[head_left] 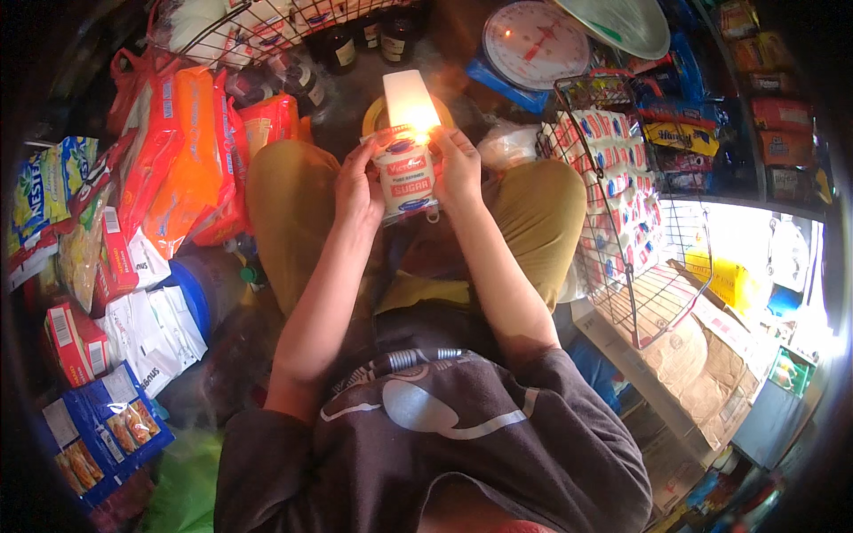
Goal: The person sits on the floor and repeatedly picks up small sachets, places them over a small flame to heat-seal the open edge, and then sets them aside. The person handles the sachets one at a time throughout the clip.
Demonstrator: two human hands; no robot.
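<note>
A small clear plastic packet of white sugar with red and blue print is held upright between my two hands. My left hand pinches its left edge. Near the upper right corner, my right hand grips the other side. Just beyond the packet stands a thick white candle, its flame bright at the packet's top edge beside my right fingertips. Glare hides that corner and the exact gap between flame and plastic. Behind the candle's lower part shows a round yellow ring.
A wire basket of similar sugar packets stands to the right, above a cardboard box. A dial scale is at the far right. Red and orange bags crowd the left. Dark bottles and another wire basket lie ahead.
</note>
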